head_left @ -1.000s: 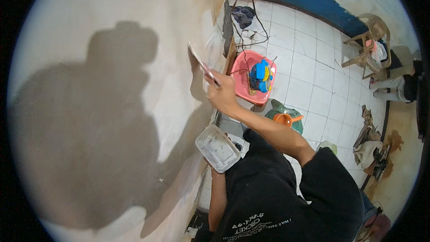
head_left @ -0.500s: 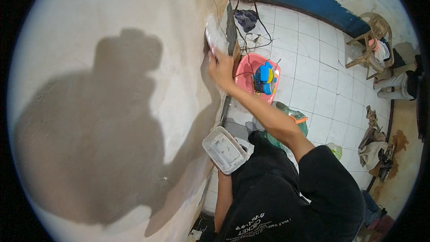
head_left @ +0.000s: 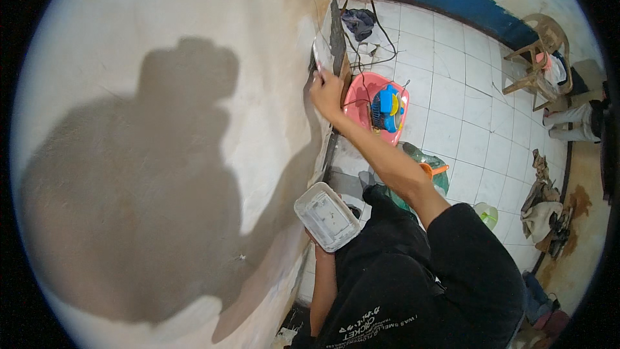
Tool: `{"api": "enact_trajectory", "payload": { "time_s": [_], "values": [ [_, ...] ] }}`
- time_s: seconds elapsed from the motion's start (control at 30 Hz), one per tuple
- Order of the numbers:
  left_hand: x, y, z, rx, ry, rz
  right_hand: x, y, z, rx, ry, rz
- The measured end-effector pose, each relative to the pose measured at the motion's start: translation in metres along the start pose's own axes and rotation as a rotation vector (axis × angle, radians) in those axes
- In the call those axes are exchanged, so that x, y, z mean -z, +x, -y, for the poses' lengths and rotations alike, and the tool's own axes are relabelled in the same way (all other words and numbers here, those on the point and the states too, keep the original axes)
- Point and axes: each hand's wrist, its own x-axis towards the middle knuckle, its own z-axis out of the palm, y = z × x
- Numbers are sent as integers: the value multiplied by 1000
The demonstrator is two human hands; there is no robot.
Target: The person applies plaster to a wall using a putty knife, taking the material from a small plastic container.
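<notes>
My right hand point(head_left: 327, 95) is closed round a putty knife, stretched out toward the pale wall on the left. The knife's flat, whitish blade point(head_left: 322, 57) lies against the wall near its far right edge; its handle is mostly hidden by my fingers. Close to my body, my left hand point(head_left: 312, 237) grips a shallow white rectangular tub point(head_left: 343, 235) from below and the side, most of its fingers hidden under it. White residue coats the tub's inside. A large shadow of me falls across the wall point(head_left: 271, 58).
A pink basin point(head_left: 354, 114) with blue and yellow items stands on the tiled floor past my right forearm. Cables point(head_left: 376, 6) hang beside the wall's end. A green bag with an orange-handled item point(head_left: 439, 170), a chair point(head_left: 546, 39) and a standing person's legs point(head_left: 575, 123) are rightward.
My right hand and the putty knife have shifted slightly right, toward the wall's edge, and the blade now shows narrower. The tub stays almost where it was in my left hand.
</notes>
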Motion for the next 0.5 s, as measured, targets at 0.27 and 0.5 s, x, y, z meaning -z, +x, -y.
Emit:
{"api": "enact_trajectory", "payload": {
  "time_s": [0.27,0.5],
  "values": [
    [-12,-1,4,-22,12,-11,78,-113,23,-112,324,110],
    [1,-6,2,23,-115,50,16,-48,-88,-197,211,-112]
  ]
}}
